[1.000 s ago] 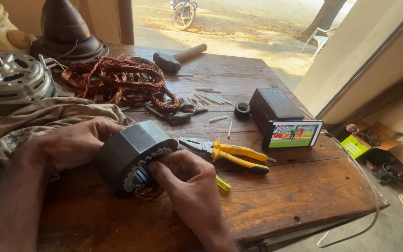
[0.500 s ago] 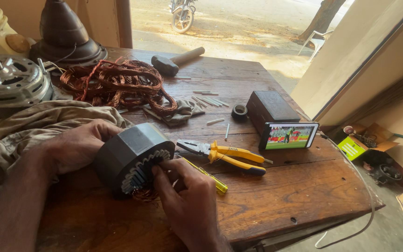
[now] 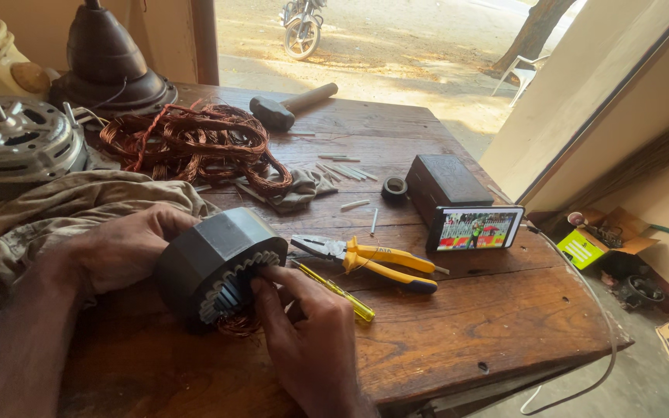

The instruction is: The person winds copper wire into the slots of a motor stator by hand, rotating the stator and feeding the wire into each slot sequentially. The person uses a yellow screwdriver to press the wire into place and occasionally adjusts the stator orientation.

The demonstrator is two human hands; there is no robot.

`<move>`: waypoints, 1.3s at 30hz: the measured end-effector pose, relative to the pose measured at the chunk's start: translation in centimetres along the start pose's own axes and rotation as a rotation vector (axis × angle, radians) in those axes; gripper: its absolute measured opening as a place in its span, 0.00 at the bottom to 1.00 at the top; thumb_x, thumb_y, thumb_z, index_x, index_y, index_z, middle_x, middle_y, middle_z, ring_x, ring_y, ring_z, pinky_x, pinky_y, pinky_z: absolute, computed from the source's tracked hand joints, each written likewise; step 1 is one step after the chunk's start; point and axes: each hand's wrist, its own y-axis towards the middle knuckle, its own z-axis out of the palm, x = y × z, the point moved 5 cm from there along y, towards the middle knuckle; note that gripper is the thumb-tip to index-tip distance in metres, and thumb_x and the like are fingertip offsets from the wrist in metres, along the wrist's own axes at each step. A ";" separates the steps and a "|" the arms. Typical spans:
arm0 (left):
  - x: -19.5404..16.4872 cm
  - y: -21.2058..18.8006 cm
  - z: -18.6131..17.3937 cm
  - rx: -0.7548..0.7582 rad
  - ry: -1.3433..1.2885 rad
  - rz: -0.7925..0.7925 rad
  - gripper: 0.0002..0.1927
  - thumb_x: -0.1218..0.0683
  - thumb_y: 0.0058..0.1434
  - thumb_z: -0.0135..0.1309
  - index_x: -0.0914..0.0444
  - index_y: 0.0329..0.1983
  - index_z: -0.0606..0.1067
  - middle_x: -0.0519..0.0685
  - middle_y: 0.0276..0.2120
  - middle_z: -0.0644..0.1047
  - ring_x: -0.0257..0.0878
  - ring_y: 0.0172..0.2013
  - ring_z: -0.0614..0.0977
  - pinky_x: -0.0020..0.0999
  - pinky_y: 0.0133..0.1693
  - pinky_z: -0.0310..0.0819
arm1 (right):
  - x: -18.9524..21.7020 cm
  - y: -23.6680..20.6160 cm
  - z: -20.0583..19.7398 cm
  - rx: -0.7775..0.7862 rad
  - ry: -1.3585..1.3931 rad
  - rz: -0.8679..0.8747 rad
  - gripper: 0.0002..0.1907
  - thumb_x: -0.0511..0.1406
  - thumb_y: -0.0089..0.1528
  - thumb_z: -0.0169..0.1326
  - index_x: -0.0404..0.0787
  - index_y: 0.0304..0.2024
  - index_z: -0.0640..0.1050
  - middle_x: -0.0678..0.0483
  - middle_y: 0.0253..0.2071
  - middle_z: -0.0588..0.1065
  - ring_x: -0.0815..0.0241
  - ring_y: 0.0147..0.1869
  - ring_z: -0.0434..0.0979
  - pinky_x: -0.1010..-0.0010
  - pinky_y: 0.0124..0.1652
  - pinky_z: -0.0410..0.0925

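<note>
A dark grey motor stator lies on its side on the wooden table, its slotted face turned toward me. My left hand grips its back and steadies it. My right hand has its fingertips pressed into the slots at the toothed face, where blue insulation and a bit of copper wire show. Just right of my right hand lie a yellow screwdriver and yellow-handled pliers.
A tangle of copper winding, a hammer, a grey rag, a tape roll and small sticks lie further back. A phone leans on a dark box. A motor housing and cloth sit left.
My right hand has shifted slightly along the stator's toothed face, fingers now deeper in the slots. The left hand keeps its hold; the stator has barely moved.
</note>
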 end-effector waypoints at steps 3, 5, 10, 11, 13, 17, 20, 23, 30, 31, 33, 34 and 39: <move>0.3 0.3 -0.2 -0.004 0.021 -0.012 0.16 0.57 0.54 0.62 0.68 0.45 0.85 0.55 0.30 0.87 0.35 0.24 0.84 0.32 0.29 0.82 | -0.2 0.1 0.1 0.012 0.005 0.036 0.11 0.37 0.63 0.60 0.36 0.43 0.84 0.53 0.28 0.83 0.69 0.21 0.75 0.74 0.22 0.67; 0.6 0.6 -0.5 -0.034 0.023 -0.027 0.16 0.57 0.52 0.62 0.68 0.44 0.85 0.54 0.29 0.87 0.35 0.24 0.85 0.32 0.29 0.83 | -0.8 0.3 0.4 0.071 0.048 0.115 0.11 0.38 0.64 0.58 0.37 0.42 0.84 0.54 0.27 0.82 0.70 0.23 0.74 0.74 0.23 0.66; 1.0 0.9 -0.7 0.040 -0.008 0.063 0.16 0.58 0.53 0.64 0.70 0.44 0.84 0.55 0.31 0.87 0.35 0.26 0.85 0.32 0.32 0.83 | -1.8 0.3 0.8 0.209 0.334 0.219 0.11 0.38 0.66 0.57 0.36 0.40 0.83 0.58 0.28 0.79 0.71 0.31 0.74 0.76 0.30 0.69; 0.9 1.1 -0.6 0.073 -0.038 0.090 0.16 0.58 0.54 0.63 0.70 0.45 0.83 0.55 0.32 0.87 0.36 0.27 0.86 0.33 0.33 0.84 | -2.1 0.2 0.8 0.227 0.337 0.248 0.11 0.38 0.65 0.57 0.37 0.40 0.83 0.59 0.28 0.79 0.72 0.31 0.74 0.76 0.30 0.68; 0.9 0.9 -0.7 0.085 -0.052 0.107 0.16 0.59 0.54 0.63 0.71 0.45 0.83 0.55 0.33 0.87 0.37 0.27 0.86 0.34 0.33 0.84 | -2.4 -0.1 0.9 0.241 0.384 0.280 0.11 0.38 0.65 0.58 0.37 0.39 0.83 0.59 0.27 0.78 0.72 0.30 0.73 0.77 0.30 0.67; 0.9 0.8 -0.9 -0.008 0.004 0.001 0.18 0.60 0.51 0.63 0.69 0.46 0.84 0.55 0.32 0.88 0.36 0.26 0.86 0.33 0.32 0.84 | -2.6 -0.2 0.7 0.205 0.486 0.357 0.12 0.38 0.66 0.60 0.32 0.36 0.82 0.57 0.26 0.78 0.72 0.29 0.70 0.78 0.29 0.64; 0.3 0.5 -0.4 0.002 0.008 -0.011 0.19 0.59 0.50 0.63 0.69 0.46 0.83 0.53 0.33 0.88 0.35 0.28 0.86 0.32 0.34 0.84 | -2.7 -0.2 0.9 0.155 0.442 0.451 0.08 0.37 0.62 0.61 0.38 0.39 0.82 0.57 0.24 0.78 0.73 0.25 0.70 0.78 0.25 0.62; -0.1 0.4 0.1 0.009 0.009 0.008 0.19 0.60 0.50 0.64 0.69 0.46 0.84 0.52 0.34 0.88 0.34 0.28 0.86 0.32 0.34 0.84 | -1.8 -0.1 0.6 0.083 0.185 0.348 0.08 0.37 0.59 0.63 0.40 0.38 0.83 0.54 0.22 0.79 0.72 0.21 0.71 0.77 0.22 0.63; 0.7 0.8 -0.7 -0.064 0.050 -0.023 0.16 0.60 0.50 0.64 0.68 0.44 0.85 0.52 0.32 0.87 0.33 0.27 0.84 0.31 0.32 0.82 | 1.1 -0.1 0.0 -0.087 -0.179 -0.236 0.08 0.36 0.62 0.62 0.38 0.40 0.82 0.49 0.34 0.82 0.58 0.31 0.85 0.67 0.30 0.75; 0.8 0.9 -0.7 -0.049 0.046 0.002 0.16 0.60 0.51 0.65 0.69 0.43 0.85 0.52 0.32 0.87 0.33 0.28 0.84 0.31 0.33 0.82 | 1.3 -0.1 0.0 -0.084 -0.195 -0.284 0.07 0.35 0.63 0.61 0.38 0.41 0.81 0.49 0.35 0.82 0.56 0.33 0.85 0.66 0.32 0.76; 0.8 1.0 -0.8 -0.018 0.039 0.052 0.15 0.61 0.52 0.65 0.70 0.43 0.85 0.53 0.33 0.87 0.34 0.29 0.85 0.31 0.34 0.83 | 1.5 -0.2 0.1 -0.078 -0.227 -0.381 0.06 0.34 0.65 0.58 0.38 0.43 0.80 0.48 0.38 0.83 0.52 0.37 0.85 0.64 0.35 0.76; 1.0 1.0 -0.9 -0.013 0.023 0.057 0.15 0.61 0.52 0.65 0.70 0.44 0.85 0.53 0.33 0.87 0.34 0.29 0.85 0.31 0.34 0.83 | 1.3 -0.2 0.2 -0.051 -0.245 -0.356 0.06 0.33 0.65 0.58 0.39 0.43 0.81 0.48 0.37 0.82 0.52 0.36 0.85 0.64 0.34 0.75; 1.3 1.3 -1.1 -0.014 -0.004 0.066 0.15 0.59 0.54 0.63 0.70 0.45 0.85 0.54 0.31 0.87 0.34 0.26 0.84 0.31 0.31 0.82 | 0.8 -0.3 0.3 0.031 -0.223 -0.339 0.05 0.31 0.65 0.56 0.38 0.41 0.81 0.47 0.36 0.82 0.51 0.35 0.85 0.62 0.33 0.75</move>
